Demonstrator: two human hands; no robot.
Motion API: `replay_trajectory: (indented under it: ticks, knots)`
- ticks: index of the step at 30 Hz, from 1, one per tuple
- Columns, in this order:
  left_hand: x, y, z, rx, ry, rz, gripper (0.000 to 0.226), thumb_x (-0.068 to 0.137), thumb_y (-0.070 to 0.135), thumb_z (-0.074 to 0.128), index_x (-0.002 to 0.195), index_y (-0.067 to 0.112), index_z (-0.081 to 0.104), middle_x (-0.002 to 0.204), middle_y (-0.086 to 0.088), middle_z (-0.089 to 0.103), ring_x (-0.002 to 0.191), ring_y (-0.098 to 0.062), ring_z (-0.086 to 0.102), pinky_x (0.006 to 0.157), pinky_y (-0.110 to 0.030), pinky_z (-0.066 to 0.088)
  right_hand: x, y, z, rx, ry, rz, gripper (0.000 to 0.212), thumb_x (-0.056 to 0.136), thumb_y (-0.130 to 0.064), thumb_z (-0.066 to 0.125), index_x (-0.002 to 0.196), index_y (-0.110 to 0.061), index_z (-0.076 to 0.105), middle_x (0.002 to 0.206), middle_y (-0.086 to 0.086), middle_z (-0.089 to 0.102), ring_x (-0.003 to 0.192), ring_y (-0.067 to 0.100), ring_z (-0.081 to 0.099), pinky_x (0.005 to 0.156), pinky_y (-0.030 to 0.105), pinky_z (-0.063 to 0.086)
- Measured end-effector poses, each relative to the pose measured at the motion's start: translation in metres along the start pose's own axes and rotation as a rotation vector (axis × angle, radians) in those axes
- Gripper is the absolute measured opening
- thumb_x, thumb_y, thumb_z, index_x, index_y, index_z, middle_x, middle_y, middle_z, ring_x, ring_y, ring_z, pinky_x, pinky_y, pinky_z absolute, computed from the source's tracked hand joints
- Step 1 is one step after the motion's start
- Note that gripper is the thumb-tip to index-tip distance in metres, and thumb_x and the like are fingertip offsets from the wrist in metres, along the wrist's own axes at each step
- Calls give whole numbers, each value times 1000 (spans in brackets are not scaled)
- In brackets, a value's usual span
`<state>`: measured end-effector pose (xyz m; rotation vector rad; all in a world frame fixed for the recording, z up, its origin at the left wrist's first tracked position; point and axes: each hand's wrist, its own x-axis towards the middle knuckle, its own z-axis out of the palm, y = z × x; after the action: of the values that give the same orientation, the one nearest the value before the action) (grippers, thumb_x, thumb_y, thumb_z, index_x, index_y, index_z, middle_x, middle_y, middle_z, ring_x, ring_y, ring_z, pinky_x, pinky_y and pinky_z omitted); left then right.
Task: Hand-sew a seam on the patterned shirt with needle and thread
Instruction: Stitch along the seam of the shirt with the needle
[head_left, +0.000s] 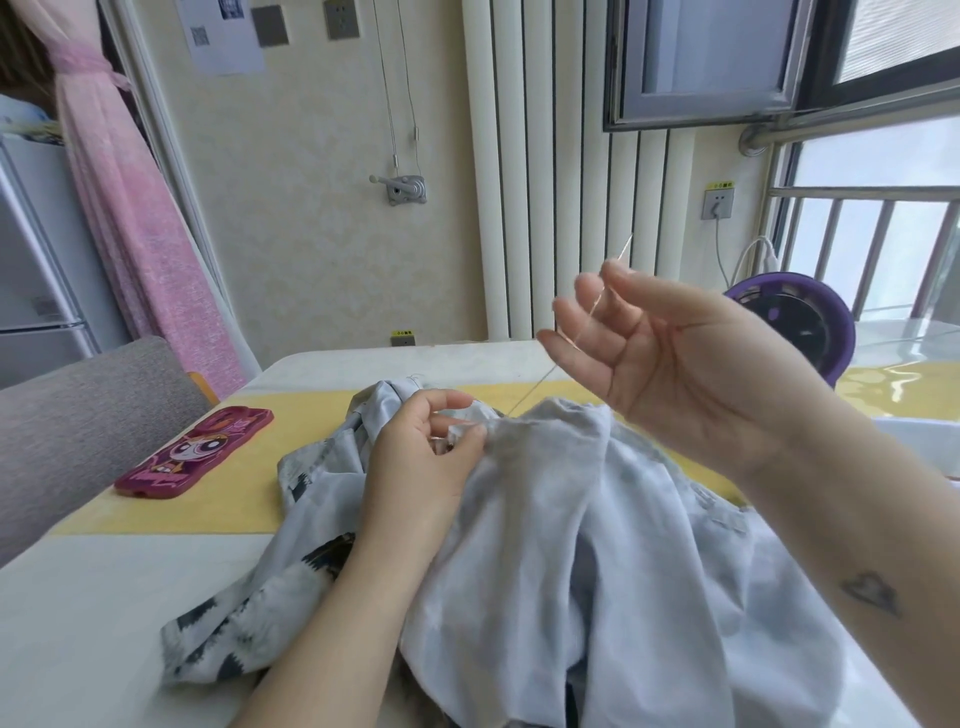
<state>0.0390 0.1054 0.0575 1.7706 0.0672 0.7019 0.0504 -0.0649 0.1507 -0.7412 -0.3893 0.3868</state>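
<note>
Patterned shirt (545, 519) lies bunched on the surface (104, 623) right in front of the person, pale inner side mostly up, dark print showing at the left edge. Right hand (675, 364) is raised above and to the right of the shirt, well clear of the fabric, palm turned inward. Thumb and forefinger look to be pinching the needle, and the other fingers are fanned out loose. Left hand (421, 457) rests on the shirt and pinches a small fold of cloth near the top of the bunch, thumb and forefinger curled on it, which looks like the seam spot. Thread (535, 387) runs in a near-straight line from the raised hand down to the fabric just right of that pinch, crossing the spread fingers on the way. Needle (623, 248) sticks up past the fingertips, thin and hard to resolve. Which end is the point can't be told. Judgement: mid-stitch, at the draw-out step, with thread being pulled up to tighten. Next move calls for taking out the slack without puckering the cloth, then bringing the needle back down beside the left-hand pinch for the next stitch. That hand needs to keep the fold flat and its fingertips out of the needle path.
</note>
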Motion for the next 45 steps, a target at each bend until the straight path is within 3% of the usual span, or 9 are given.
replay_trajectory:
  ticks: [3,7,13,16,19,25,29,33,45]
  knots:
    - [1,-5,0,108,8,12,27,85,10,65,87,36,56,76,7,55,59,-4,49,58,-11,40,-5,-2,6,125,22,110,6,78,-7,55,77,-2,57,63,3,63,60,17,69,56,35,59]
    - [0,-2,0,152,-8,51,28,86,10,64,88,36,55,76,10,54,52,5,47,54,-9,37,-3,-3,1,58,4,142,11,87,-8,52,78,-2,56,66,5,65,59,18,69,55,33,58]
    - [-5,12,1,-26,-54,142,27,85,8,65,93,33,60,74,18,64,69,0,58,68,-13,45,5,7,-17,-863,-36,34,15,92,-7,54,78,-12,54,103,25,65,57,18,65,57,24,51]
    - [-6,19,-1,-112,-69,169,27,84,8,67,96,31,60,78,14,68,71,0,60,68,-10,45,6,15,-23,-1110,-120,140,12,90,-10,59,78,-13,58,78,18,67,67,21,70,63,26,54]
    - [-5,20,-3,-175,-81,139,27,83,7,67,96,29,61,75,11,69,68,-5,57,63,-13,46,9,16,-28,-1292,-77,44,11,86,-12,64,75,-12,63,68,6,68,66,19,69,66,30,56]
    - [-7,20,-1,-175,-100,81,24,82,2,68,95,22,61,71,8,67,71,-2,63,69,-10,48,12,16,-33,-1552,-17,-129,10,83,-14,66,74,-16,66,62,-6,64,49,-2,54,56,14,48]
    - [-6,20,-2,-191,-86,77,25,82,1,67,95,21,61,73,6,65,70,0,62,68,-10,47,7,15,-27,-1659,14,-230,8,86,-19,62,78,-21,63,63,-12,61,44,0,50,40,8,34]
    - [-7,21,-3,-172,-80,74,23,84,4,67,96,22,62,79,1,67,72,-5,63,68,-14,48,-1,14,-14,-1703,-65,-290,11,87,-20,58,77,-24,62,67,-11,61,60,0,56,52,10,43]
    - [-6,23,-4,-153,-54,72,24,83,4,67,92,26,62,79,1,66,69,-3,62,67,-11,48,-2,25,-17,-1868,-140,-166,16,86,-25,55,71,-30,56,62,-12,59,58,-2,51,52,12,40]
